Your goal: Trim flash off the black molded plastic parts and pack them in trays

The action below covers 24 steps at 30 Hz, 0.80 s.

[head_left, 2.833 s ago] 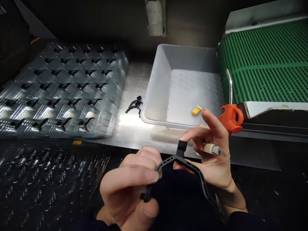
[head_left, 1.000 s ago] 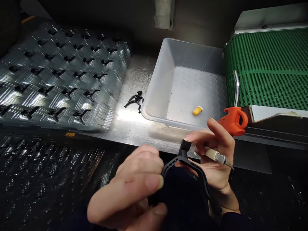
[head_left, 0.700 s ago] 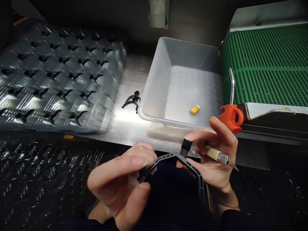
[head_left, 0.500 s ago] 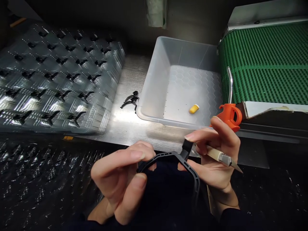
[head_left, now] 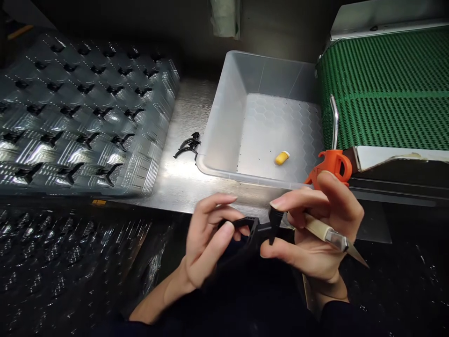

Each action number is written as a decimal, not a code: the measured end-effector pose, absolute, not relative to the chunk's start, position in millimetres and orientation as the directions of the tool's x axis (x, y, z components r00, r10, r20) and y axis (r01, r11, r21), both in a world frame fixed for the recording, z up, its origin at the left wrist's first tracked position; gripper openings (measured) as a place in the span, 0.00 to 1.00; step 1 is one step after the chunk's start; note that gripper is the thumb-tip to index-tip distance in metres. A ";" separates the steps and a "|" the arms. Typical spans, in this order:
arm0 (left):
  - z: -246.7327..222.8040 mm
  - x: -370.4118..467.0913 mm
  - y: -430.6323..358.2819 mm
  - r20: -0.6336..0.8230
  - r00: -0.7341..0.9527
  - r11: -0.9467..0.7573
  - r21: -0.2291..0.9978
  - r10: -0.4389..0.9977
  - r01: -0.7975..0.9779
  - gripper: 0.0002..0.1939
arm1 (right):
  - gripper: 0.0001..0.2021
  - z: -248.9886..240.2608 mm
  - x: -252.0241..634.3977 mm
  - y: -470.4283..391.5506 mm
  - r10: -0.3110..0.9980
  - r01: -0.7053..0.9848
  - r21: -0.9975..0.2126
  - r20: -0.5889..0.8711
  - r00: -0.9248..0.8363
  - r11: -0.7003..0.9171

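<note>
A black plastic clip [head_left: 255, 229] with a curved forked arm and a short stem is held between my two hands. My left hand [head_left: 206, 238] pinches one curved arm between thumb and fingers. With thumb and a fingertip, my right hand [head_left: 315, 229] grips the stem end. Tucked in the palm of that hand is a small knife [head_left: 321, 228] with a pale handle, its blade pointing down to the right. The lower part of the clip blends into dark clothing.
A clear tray [head_left: 145, 164] of similar black clips lies at left. Loose clips [head_left: 189, 144] rest beside a translucent bin [head_left: 219, 126] containing a yellow object [head_left: 281, 157]. An orange air gun [head_left: 331, 166] stands by a green conveyor belt [head_left: 393, 89].
The clip has been turned, so its curved arm now faces more edge-on. My left hand has shifted right and its grip has moved along the arm. The right hand still keeps the knife.
</note>
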<state>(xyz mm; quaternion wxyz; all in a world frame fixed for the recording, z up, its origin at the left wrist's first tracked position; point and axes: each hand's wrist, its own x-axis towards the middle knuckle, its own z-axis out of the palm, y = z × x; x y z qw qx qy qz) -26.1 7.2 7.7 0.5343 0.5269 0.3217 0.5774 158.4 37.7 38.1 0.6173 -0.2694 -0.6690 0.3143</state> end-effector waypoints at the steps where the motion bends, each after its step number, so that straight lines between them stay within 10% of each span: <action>1: 4.0 -23.9 5.5 0.238 0.169 -0.180 0.937 0.957 -0.298 0.18 | 0.39 39.0 158.4 38.5 0.752 -0.014 -0.757 0.651 -0.104 0.653; 14: -2.7 -12.6 -3.8 0.271 0.494 -0.297 0.954 0.826 -0.026 0.21 | 0.45 39.6 154.5 34.7 0.786 0.080 -0.788 0.592 -0.176 0.611; 24: -56.5 -15.3 6.0 0.367 0.432 -0.415 0.910 0.824 0.018 0.17 | 0.14 3.7 174.5 -19.9 0.761 0.300 -0.761 0.632 0.146 0.575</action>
